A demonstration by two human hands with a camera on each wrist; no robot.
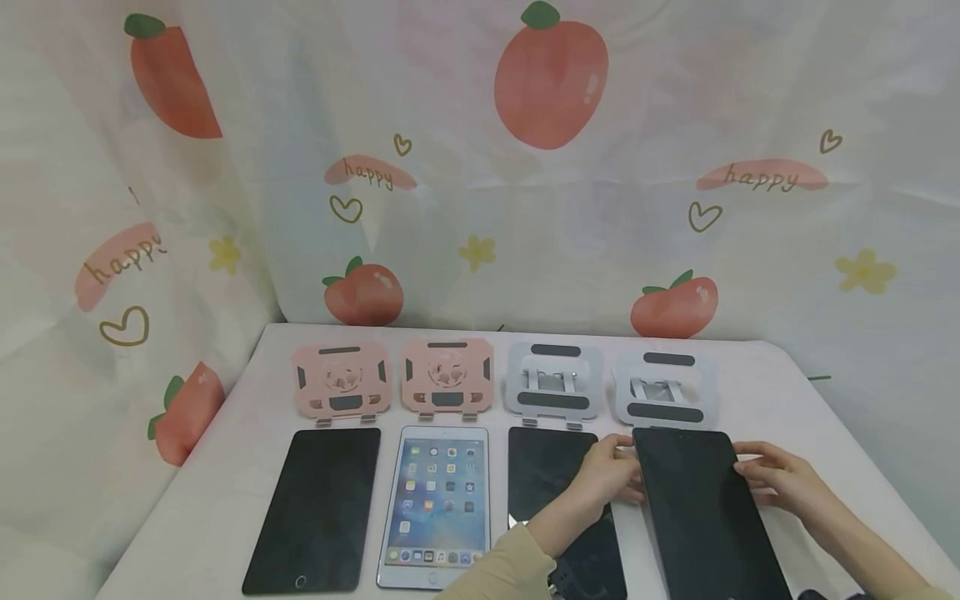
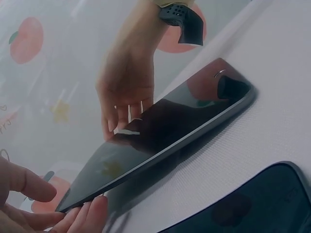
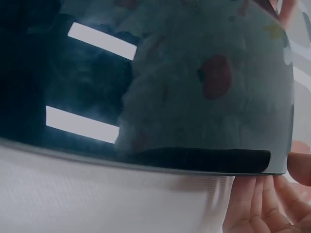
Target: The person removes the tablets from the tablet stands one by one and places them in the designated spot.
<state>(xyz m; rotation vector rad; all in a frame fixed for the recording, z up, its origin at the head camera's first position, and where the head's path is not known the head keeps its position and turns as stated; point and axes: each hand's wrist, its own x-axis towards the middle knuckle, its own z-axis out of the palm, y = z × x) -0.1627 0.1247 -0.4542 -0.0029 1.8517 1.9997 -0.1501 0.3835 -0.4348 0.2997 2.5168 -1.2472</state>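
A black-screened tablet (image 1: 708, 508) at the right of the row is tilted, its far end raised and its near end low by the table. My left hand (image 1: 611, 473) holds its far left corner; in the left wrist view, fingertips (image 2: 97, 213) sit under the edge with the thumb by the corner. My right hand (image 1: 783, 479) holds the opposite long edge near the far end. In the right wrist view, its fingers (image 3: 262, 199) reach beneath the tablet (image 3: 204, 121). Another dark tablet (image 1: 547, 467) lies flat under my left forearm.
Further left lie a tablet with a lit home screen (image 1: 435, 500) and a black tablet (image 1: 315, 508). Behind them stand two pink stands (image 1: 375, 375) and two pale blue stands (image 1: 555, 375), one stand just beyond the raised tablet. A patterned cloth (image 1: 555, 225) hangs behind the white table (image 1: 202, 533).
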